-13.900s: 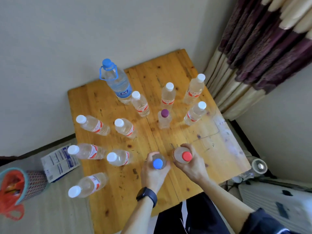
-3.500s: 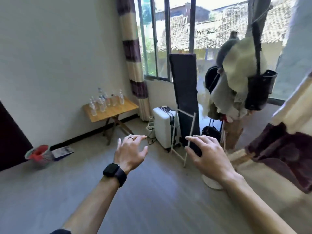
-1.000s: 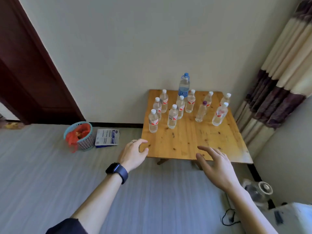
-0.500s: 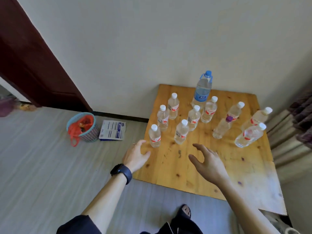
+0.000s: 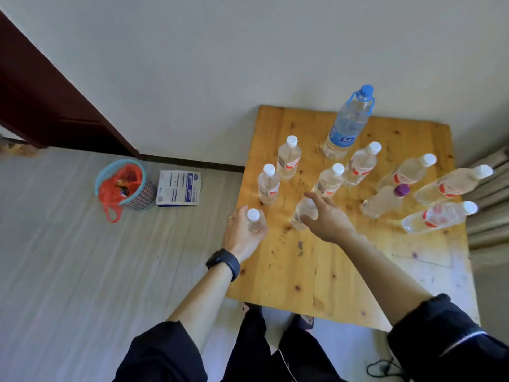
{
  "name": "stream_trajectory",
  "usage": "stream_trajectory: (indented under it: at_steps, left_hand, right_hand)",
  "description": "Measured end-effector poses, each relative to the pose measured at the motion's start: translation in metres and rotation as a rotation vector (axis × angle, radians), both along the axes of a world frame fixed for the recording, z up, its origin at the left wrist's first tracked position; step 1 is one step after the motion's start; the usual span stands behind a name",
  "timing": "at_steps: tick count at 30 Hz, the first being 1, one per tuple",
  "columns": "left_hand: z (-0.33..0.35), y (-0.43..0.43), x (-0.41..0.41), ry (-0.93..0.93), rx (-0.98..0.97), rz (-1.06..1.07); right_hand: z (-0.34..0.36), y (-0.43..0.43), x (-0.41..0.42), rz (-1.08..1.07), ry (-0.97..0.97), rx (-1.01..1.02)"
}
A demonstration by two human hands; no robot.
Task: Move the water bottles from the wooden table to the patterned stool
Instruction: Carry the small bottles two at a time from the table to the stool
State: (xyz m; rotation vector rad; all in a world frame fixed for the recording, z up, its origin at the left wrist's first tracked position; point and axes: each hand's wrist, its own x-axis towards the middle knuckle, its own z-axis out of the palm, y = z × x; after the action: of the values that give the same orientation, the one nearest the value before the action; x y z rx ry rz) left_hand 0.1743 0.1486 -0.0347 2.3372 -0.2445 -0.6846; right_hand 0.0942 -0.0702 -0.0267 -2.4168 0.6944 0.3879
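Left hand (image 5: 243, 235) grips the edge bottle (image 5: 254, 221) at the wooden table's (image 5: 303, 271) left edge. Right hand (image 5: 327, 220) appears, through blur, curled round the second bottle (image 5: 303, 213). Other bottles (image 5: 268, 186) stand close behind both, with the large blue-capped bottle (image 5: 347, 126) rearmost. A basket (image 5: 137, 194) stands on the floor.

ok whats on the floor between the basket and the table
A white and blue printed packet lies flat there, right beside the basket, with bare floor between it and the table. The head view shows it.
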Motion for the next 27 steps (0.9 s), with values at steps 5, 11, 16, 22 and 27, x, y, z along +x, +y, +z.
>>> stream_trajectory:
  at_steps: [5, 11, 16, 22, 27]
  left_hand:
    - [-0.015, -0.002, 0.018, 0.029, -0.048, -0.061]
    - [-0.01, 0.005, 0.038, 0.023, -0.145, -0.187]
    - [-0.013, 0.022, 0.038, 0.059, -0.115, -0.306]
    - [-0.02, 0.028, 0.015, 0.021, -0.058, -0.45]
    - [-0.02, 0.03, -0.009, -0.025, -0.097, -0.382]
  right_hand:
    - [-0.016, 0.011, 0.005, -0.083, -0.106, -0.111]
    - [-0.014, 0.018, -0.004, -0.171, -0.145, -0.208]
    - [-0.007, 0.049, -0.03, -0.349, -0.244, -0.185]
    - [-0.018, 0.09, -0.049, -0.397, -0.218, -0.088]
    - [-0.032, 0.113, -0.06, -0.404, -0.234, -0.04]
